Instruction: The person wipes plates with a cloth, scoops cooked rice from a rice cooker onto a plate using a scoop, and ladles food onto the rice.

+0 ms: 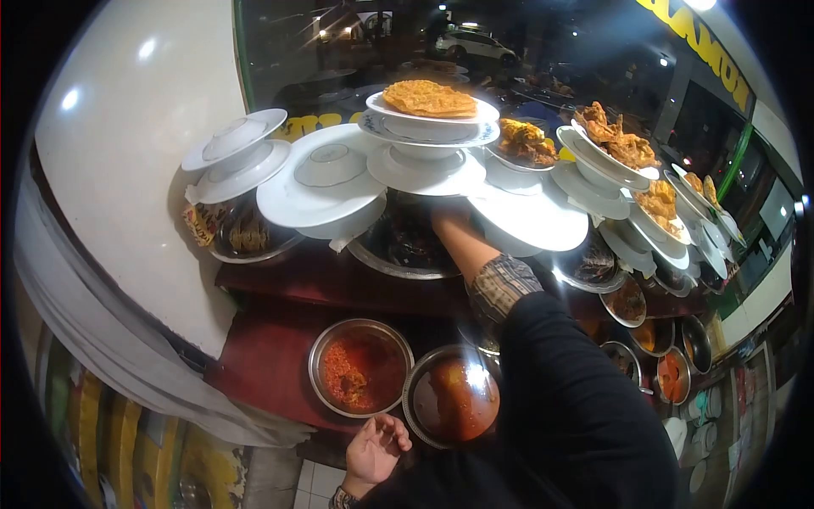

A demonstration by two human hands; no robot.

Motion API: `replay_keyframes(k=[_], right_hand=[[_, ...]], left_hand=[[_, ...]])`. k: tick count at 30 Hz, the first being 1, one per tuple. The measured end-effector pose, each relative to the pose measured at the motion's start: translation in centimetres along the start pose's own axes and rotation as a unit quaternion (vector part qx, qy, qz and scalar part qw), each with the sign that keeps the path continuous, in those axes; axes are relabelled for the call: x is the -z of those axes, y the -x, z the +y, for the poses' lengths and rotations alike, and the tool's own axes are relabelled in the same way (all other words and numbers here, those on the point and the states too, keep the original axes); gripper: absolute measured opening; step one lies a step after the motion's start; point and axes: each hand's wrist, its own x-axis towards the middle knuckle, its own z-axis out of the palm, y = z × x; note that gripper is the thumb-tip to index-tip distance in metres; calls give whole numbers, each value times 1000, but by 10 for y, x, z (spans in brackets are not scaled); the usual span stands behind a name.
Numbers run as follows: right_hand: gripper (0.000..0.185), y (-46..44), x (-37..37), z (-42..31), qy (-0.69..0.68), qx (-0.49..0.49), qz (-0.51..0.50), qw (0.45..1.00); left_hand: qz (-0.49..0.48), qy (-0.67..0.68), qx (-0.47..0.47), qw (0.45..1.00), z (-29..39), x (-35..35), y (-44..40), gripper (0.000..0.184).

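My right hand [451,222] reaches in under the stacked white plates, over a metal tray [398,270] with dark contents. Its fingers are hidden in the shadow there. Above it, a white plate with a flat golden-brown fried piece [431,98] rests on more stacked plates. My left hand [376,451] hovers low in front, palm upward, with loosely curled fingers and nothing in it. Just beyond it are a metal bowl of red chili sauce [348,373] and a metal bowl of reddish-brown oily liquid [452,394].
Plates of fried food [619,144] stand stacked along the right side. An upturned bowl [331,165] lies on a large white plate at left. A glass window [509,76] closes the back, a white wall [136,153] the left. More sauce bowls [671,376] sit lower right.
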Motion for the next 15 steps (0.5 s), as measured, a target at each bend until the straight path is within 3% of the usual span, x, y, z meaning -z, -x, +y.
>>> replay_keyframes(k=[7, 15], right_hand=[[26, -16, -11, -18, -22, 10, 23, 999], [24, 27, 20, 26, -17, 44, -8, 999]], left_hand=[[10, 11, -7, 1000, 4, 8, 10, 27], [-24, -29, 50, 998, -11, -8, -15, 28]])
